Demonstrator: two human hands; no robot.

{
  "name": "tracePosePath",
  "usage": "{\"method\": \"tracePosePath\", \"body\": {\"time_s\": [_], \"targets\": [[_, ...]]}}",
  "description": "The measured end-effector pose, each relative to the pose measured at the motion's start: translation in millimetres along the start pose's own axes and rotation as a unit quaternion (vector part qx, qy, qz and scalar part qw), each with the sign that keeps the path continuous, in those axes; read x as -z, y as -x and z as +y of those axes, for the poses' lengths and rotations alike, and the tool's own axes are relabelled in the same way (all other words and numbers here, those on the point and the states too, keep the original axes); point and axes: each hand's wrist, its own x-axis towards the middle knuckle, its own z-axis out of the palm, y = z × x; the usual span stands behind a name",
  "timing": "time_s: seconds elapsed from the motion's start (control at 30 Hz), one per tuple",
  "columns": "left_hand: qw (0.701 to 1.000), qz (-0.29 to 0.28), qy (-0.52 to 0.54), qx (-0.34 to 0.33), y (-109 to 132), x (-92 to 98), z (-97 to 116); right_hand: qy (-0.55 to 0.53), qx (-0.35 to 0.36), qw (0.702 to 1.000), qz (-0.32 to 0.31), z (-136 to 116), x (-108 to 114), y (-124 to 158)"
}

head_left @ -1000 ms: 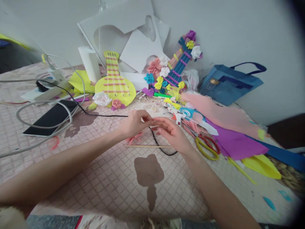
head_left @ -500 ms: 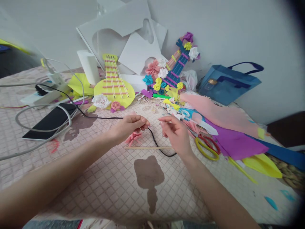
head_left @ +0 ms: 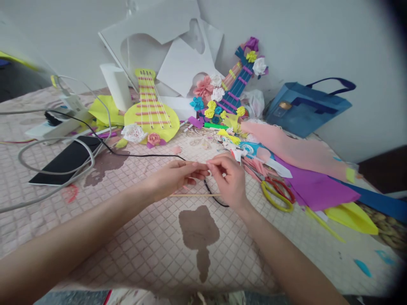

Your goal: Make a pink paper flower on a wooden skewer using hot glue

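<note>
My left hand (head_left: pixel 178 176) and my right hand (head_left: pixel 229 178) meet at the fingertips above the middle of the table. Both are closed in a pinch; whatever lies between the fingers is too small to make out. A black cable (head_left: pixel 143 155) passes behind my left hand and comes out below the fingers, curving under my right hand. Beneath the hands lies a thin wooden stick (head_left: pixel 193 195), its right end hidden by my right hand. Bits of a pink paper flower show under my left hand, which covers most of it.
A yellow paper guitar (head_left: pixel 152 116) and a blue one with paper flowers (head_left: pixel 235 91) lean at the back. Scissors (head_left: pixel 276 197) and coloured paper (head_left: pixel 321 186) lie to the right, near a blue bag (head_left: pixel 305 112). A phone-like black slab (head_left: pixel 65 161) and grey cable (head_left: pixel 23 148) are left.
My hands have come together: the left moved right and my right fingers closed to a pinch against it. The pink flower is now mostly covered.
</note>
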Motion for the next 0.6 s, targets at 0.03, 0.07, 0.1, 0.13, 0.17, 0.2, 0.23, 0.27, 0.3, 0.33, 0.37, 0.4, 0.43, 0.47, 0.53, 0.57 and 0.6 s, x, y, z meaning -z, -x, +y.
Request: {"method": "tracePosePath", "body": {"time_s": [0.03,0.07,0.1,0.13,0.17,0.2,0.23,0.27,0.3,0.33,0.37,0.4,0.43,0.47,0.53,0.57,0.6], "targets": [[1.0,-0.003,0.026,-0.001,0.3,0.5,1.1,0.0,-0.021,1.0,0.015,1.4,2.1,-1.1],[0.999,-0.003,0.047,-0.001,0.6,1.2,2.1,0.001,-0.041,0.999,0.025,2.1,4.0,-2.0],[0.998,0.0,0.066,0.0,0.8,2.0,3.0,0.002,-0.055,0.998,0.026,1.9,5.5,-2.7],[0.997,0.004,0.082,0.002,0.8,2.7,3.8,0.004,-0.06,0.998,0.02,1.0,6.4,-2.9],[0.995,0.01,0.096,0.004,0.8,3.2,4.6,0.005,-0.055,0.998,0.009,-0.5,6.7,-2.6],[0.994,0.016,0.108,0.006,0.8,3.6,5.2,0.008,-0.041,0.999,-0.001,-2.0,6.3,-1.9],[0.993,0.02,0.119,0.008,0.7,3.8,5.8,0.012,-0.023,1.0,-0.006,-3.3,5.3,-0.7],[0.991,0.022,0.132,0.012,0.7,4.0,6.2,0.017,-0.003,1.0,-0.006,-3.9,4.0,0.7],[0.989,0.021,0.146,0.017,0.7,4.3,6.4,0.025,0.017,1.0,-0.005,-3.4,2.5,2.3],[0.986,0.014,0.162,0.022,0.6,4.8,6.2,0.037,0.037,0.999,-0.001,-1.8,1.0,3.8],[0.983,0.003,0.18,0.027,0.5,5.4,5.8,0.053,0.058,0.997,0.003,0.8,-0.4,5.2],[0.98,-0.011,0.198,0.032,0.4,6.2,5.0,0.07,0.078,0.994,0.006,4.1,-1.3,6.3],[0.975,-0.027,0.216,0.035,0.4,7.0,4.2,0.088,0.096,0.991,0.009,7.8,-1.9,7.0],[0.971,-0.041,0.231,0.039,0.5,7.6,3.3,0.105,0.11,0.988,0.009,11.2,-2.1,7.4],[0.964,-0.065,0.254,0.045,1.3,7.8,2.3,0.126,0.132,0.983,0.009,15.7,-1.2,6.9],[0.961,-0.074,0.262,0.048,2.0,7.3,2.5,0.129,0.137,0.982,0.011,16.2,-0.3,6.1],[0.959,-0.082,0.266,0.05,2.8,6.6,3.0,0.128,0.137,0.982,0.017,15.7,0.8,5.0]]}}
